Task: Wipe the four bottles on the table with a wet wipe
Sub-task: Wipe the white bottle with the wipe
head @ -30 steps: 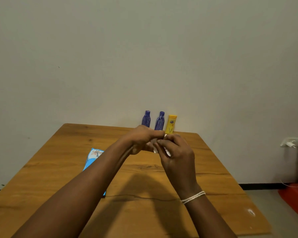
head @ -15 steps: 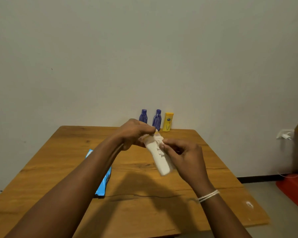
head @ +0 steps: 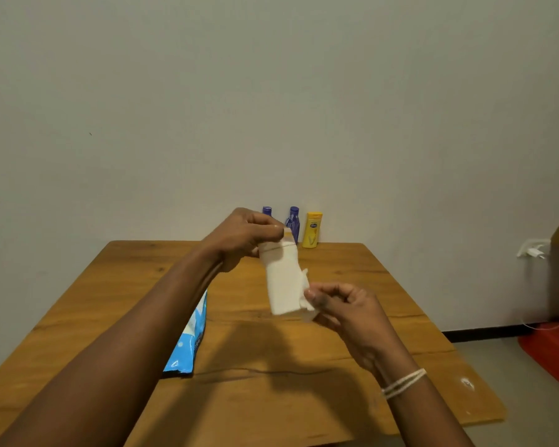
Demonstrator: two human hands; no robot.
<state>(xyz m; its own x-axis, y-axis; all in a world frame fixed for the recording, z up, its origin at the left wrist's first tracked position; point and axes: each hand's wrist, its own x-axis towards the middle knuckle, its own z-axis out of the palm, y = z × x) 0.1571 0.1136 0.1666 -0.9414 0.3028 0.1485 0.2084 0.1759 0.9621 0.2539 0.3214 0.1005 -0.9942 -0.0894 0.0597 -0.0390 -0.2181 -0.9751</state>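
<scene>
Left hand [head: 242, 237] pinches the top edge of a folded wet wipe [head: 283, 285]; right hand [head: 342, 304] pinches its lower corner, above the wooden table [head: 352, 366]. At twelve o'clock stand two purple bottles [head: 293, 224] and a yellow bottle [head: 313, 230]; a blue wipes pack [head: 189, 340] lies at eight.

We count three bottles standing at the far edge of the table: two purple ones, the left bottle [head: 267, 211] partly hidden behind a hand and the second purple bottle [head: 293, 222] beside it, and one yellow bottle [head: 312, 229]. We see one white wipe [head: 284, 285], one blue wipes pack [head: 189, 341], one wooden table [head: 336, 366], and two hands.
</scene>
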